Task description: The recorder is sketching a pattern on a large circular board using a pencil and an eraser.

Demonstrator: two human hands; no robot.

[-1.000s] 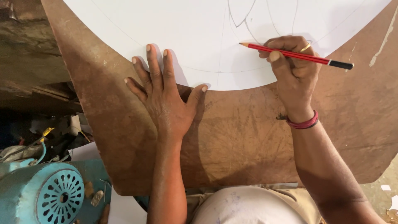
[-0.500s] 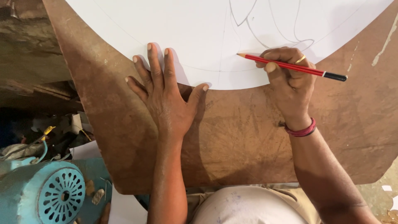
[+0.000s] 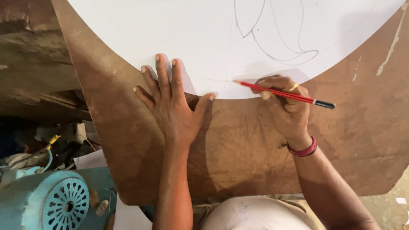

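Note:
A large round white sheet (image 3: 204,38) with faint pencil curves lies on a brown board (image 3: 238,149). My left hand (image 3: 172,104) rests flat with fingers spread across the sheet's lower edge, pressing it to the board. My right hand (image 3: 285,106) grips a red pencil (image 3: 283,93) with a black end. The pencil's tip touches the sheet near its lower edge, just right of my left thumb. A red band circles my right wrist and a ring sits on one finger.
A teal electric motor (image 3: 47,200) with a vented end cover sits at the lower left. Cluttered wires and scraps (image 3: 47,145) lie beside it. Rough timber (image 3: 30,64) runs along the left of the board. Pencilled leaf-like outlines (image 3: 277,38) fill the sheet's upper right.
My right hand has slid left and slightly down along the sheet's lower edge, carrying the pencil tip closer to my left thumb. My left hand has stayed put.

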